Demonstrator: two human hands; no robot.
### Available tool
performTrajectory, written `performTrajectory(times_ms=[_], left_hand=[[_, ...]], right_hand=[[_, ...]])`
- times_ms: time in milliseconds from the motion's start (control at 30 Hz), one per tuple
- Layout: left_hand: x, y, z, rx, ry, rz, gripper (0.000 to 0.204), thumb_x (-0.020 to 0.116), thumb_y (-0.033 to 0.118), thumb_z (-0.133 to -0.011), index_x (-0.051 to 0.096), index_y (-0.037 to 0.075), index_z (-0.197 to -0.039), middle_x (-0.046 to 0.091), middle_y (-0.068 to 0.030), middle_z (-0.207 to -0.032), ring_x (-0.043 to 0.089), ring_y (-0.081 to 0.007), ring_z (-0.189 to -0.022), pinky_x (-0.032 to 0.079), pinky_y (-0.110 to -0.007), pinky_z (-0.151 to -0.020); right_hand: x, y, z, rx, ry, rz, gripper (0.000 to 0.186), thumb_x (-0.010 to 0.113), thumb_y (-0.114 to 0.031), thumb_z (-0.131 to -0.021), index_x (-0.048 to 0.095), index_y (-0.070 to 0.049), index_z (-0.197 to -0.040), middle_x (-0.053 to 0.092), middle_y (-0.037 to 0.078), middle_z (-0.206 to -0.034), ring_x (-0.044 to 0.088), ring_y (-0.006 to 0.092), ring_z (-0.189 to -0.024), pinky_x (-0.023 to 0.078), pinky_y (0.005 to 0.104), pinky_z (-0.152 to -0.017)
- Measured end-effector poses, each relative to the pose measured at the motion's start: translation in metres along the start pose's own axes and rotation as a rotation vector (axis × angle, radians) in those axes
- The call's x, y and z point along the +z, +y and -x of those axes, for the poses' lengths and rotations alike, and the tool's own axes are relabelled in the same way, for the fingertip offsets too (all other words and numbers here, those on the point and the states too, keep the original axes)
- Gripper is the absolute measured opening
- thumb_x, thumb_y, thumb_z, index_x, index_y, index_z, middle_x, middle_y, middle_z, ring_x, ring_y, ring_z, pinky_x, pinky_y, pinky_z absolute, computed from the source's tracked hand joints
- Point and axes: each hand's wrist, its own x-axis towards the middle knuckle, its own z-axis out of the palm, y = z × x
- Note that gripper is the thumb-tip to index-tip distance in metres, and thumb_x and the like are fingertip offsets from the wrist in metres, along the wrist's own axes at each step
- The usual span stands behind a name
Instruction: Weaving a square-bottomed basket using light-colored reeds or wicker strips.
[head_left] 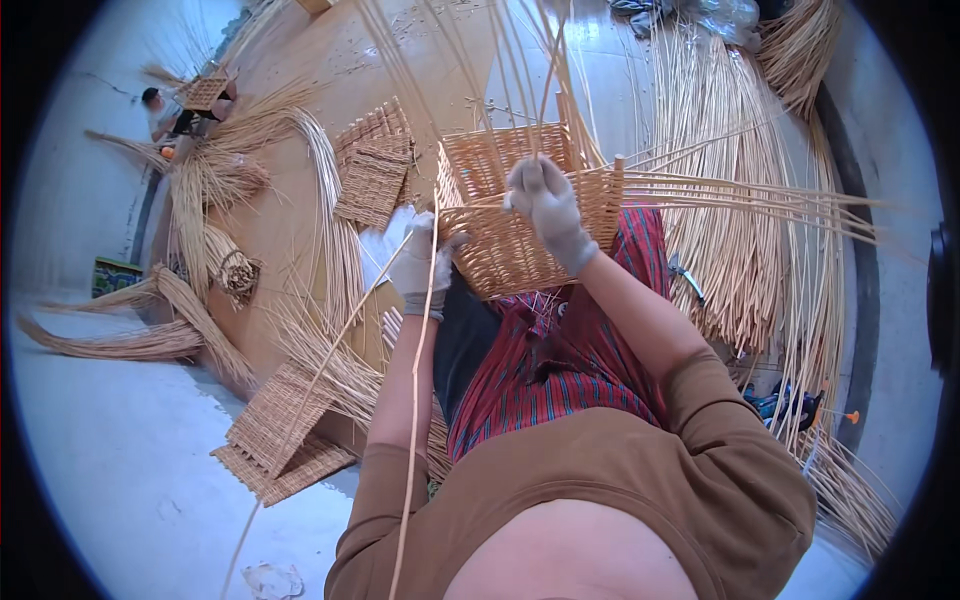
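A square wicker basket (pixel 515 250) with woven sides rests on my lap, over a red striped cloth (pixel 560 370). Long uncut canes stand up from its far side and stick out to the right. My right hand (pixel 550 205), in a pale glove, is closed at the near rim, its fingertips pinching a cane there. My left hand (pixel 420 265), also gloved, grips the basket's left corner. Two long canes (pixel 412 440) pass by the left hand and trail down toward me. The left fingers are partly hidden behind these canes.
Woven panels (pixel 375 165) lie beyond my left hand, and more panels (pixel 285 430) lie at lower left. Long loose canes (pixel 725 190) cover the right side. A tool with a blue handle (pixel 685 280) lies beside my right knee. Another person (pixel 160 110) sits far left.
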Motion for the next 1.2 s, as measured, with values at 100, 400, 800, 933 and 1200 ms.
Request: performTrajectory(times_ms=[100, 400, 800, 933, 1200], left_hand=[[0.002, 0.006, 0.007, -0.011, 0.094, -0.026, 0.045, 0.082, 0.034, -0.082, 0.060, 0.012, -0.115, 0.066, -0.0106, -0.086, 0.066, -0.0348, -0.078, 0.051, -0.045, -0.066], [0.031, 0.036, -0.049, -0.504, -0.470, 0.567, 0.024, 0.056, 0.019, -0.104, 0.051, 0.005, -0.124, 0.063, -0.0079, -0.100, 0.066, -0.0172, -0.066, 0.056, -0.031, -0.049], [0.040, 0.077, -0.035, -0.068, 0.290, 0.136, 0.066, 0.072, 0.012, -0.088, 0.045, 0.011, -0.149, 0.057, -0.0187, -0.138, 0.068, -0.0344, -0.090, 0.055, -0.042, -0.084], [0.044, 0.125, -0.020, 0.101, -0.267, 0.058, 0.074, 0.059, 0.009, -0.089, 0.036, 0.028, -0.157, 0.052, -0.0188, -0.139, 0.066, -0.0338, -0.091, 0.054, -0.046, -0.083], [0.077, 0.132, -0.032, 0.083, -0.173, -0.173, 0.064, 0.057, 0.008, -0.089, 0.048, 0.030, -0.148, 0.053, -0.0121, -0.122, 0.067, -0.0273, -0.084, 0.055, -0.040, -0.075]], right_hand=[[-0.006, -0.003, 0.006, -0.088, -0.062, 0.068, 0.029, 0.051, -0.031, -0.108, 0.062, -0.005, -0.099, 0.055, 0.000, -0.078, 0.058, 0.0123, -0.070, 0.056, 0.0346, -0.074], [-0.040, -0.020, 0.022, -0.041, 0.216, 0.282, 0.010, 0.056, -0.011, -0.104, 0.064, -0.010, -0.111, 0.072, 0.007, -0.108, 0.070, 0.0174, -0.101, 0.057, 0.0292, -0.087], [-0.059, -0.047, 0.019, -0.343, 0.238, 0.572, 0.023, 0.051, -0.014, -0.106, 0.048, -0.007, -0.128, 0.063, 0.006, -0.100, 0.063, 0.0125, -0.088, 0.055, 0.0297, -0.083], [-0.042, -0.077, -0.022, -0.754, 0.043, 1.445, 0.039, 0.058, -0.002, -0.098, 0.052, -0.008, -0.136, 0.063, 0.015, -0.116, 0.065, 0.0174, -0.097, 0.055, 0.0318, -0.084], [-0.125, -0.118, 0.031, -0.363, 0.315, 0.887, 0.029, 0.051, -0.004, -0.104, 0.064, -0.007, -0.129, 0.067, 0.004, -0.098, 0.060, 0.0082, -0.074, 0.052, 0.0217, -0.066]])
